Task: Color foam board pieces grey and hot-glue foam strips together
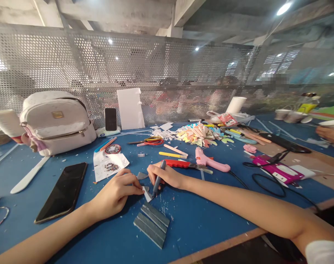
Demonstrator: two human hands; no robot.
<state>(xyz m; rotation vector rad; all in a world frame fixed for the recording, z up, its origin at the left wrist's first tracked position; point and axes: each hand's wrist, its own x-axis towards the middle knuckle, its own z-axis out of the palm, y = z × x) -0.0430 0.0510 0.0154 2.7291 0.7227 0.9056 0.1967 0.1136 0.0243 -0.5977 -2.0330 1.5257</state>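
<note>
My right hand (162,174) is closed around a dark grey pen-like tool (158,180), held upright with its lower end down by a small white piece (147,194). Between the fingertips of my left hand (120,190), that same white piece is pinched near the blue tabletop. A small grey scrap (142,175) lies just beyond, between the two hands. Closer to me are dark grey strips (153,224), laid side by side with pale crumbs around them. A red-handled cutter (179,164) rests behind my right wrist.
A pink glue gun (210,161) and a magenta power strip (276,170) with black cables lie right. Behind is a pile of coloured paper pieces (198,134). Left are a black phone (62,192) and a white backpack (55,123). Another person's hand (330,135) shows far right.
</note>
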